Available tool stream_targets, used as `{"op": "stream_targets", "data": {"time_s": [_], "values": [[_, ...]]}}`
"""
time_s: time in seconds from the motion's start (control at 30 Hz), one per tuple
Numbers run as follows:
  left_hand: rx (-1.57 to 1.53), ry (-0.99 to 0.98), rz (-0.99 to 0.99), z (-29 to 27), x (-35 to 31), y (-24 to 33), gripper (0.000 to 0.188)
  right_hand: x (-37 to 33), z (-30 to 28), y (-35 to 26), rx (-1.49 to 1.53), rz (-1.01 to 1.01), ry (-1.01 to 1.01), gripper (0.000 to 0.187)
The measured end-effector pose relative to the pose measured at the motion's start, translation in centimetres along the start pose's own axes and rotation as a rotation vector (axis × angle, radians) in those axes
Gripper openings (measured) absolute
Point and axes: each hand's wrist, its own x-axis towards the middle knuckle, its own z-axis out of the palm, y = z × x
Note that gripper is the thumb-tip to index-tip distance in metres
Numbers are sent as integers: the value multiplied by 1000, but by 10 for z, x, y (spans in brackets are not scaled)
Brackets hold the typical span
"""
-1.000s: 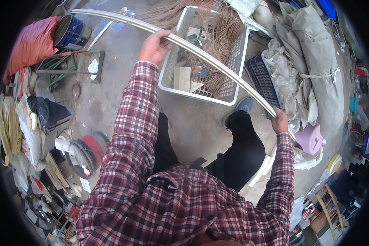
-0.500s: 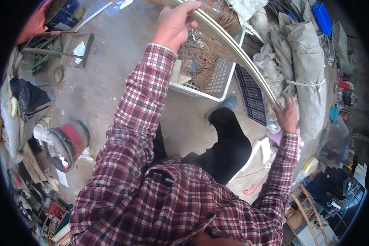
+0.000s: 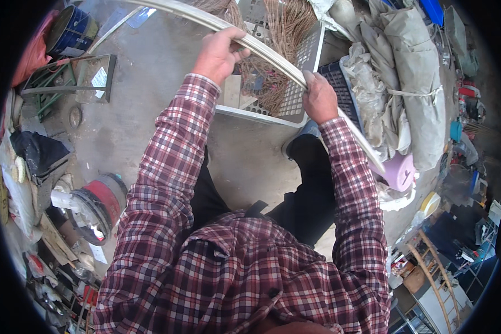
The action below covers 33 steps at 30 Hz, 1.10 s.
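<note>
A long pale strip with lengthwise ridges (image 3: 273, 57) curves from the upper left down to the right across my view. My left hand (image 3: 220, 54) is closed on it, thumb along the top. Further right, my right hand (image 3: 320, 97) wraps around the same strip, and its free end passes beyond my right wrist. Under the strip stands a white perforated plastic crate (image 3: 256, 115) on the floor. Brown knotted cord or netting (image 3: 278, 83) lies in it and partly over it. The strip's far end runs out toward the upper edge.
Right of the crate are a dark blue crate (image 3: 340, 83), a tied grey tarp bundle (image 3: 414, 72) and a pink-purple container (image 3: 399, 171). On the left stand a blue drum (image 3: 69, 30), a metal frame (image 3: 67, 89) and a red-and-black round drum (image 3: 107, 196). A wooden ladder (image 3: 435, 278) lies lower right.
My right hand has moved left and up along the strip, closer to my left hand. The left hand has shifted slightly left and down, and the strip now extends past my right wrist.
</note>
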Motion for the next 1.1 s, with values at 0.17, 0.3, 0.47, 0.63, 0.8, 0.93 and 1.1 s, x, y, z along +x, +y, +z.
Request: {"op": "stream_targets", "data": {"time_s": [0.17,0.3,0.47,0.63,0.8,0.93,1.1], "values": [[-79,84,-37,-42,9,3,21,26,24,-17,-98,-34,110,34],[176,239,-181,-85,9,-12,22,18,52,-35,-71,-26,-8,35],[179,226,-234,-123,13,-29,19,-11,65,-38,78,-136,1,37],[220,223,-107,-111,23,-21,17,-12,43,-25,31,140,-197,53],[251,225,-72,-89,32,-16,21,-41,-3,0,164,174,49,44],[260,212,-74,-82,36,-18,21,-97,-34,32,1055,1030,-375,49],[205,156,-34,-66,44,-12,20,-128,-18,64,1463,1445,-30,94]]}}
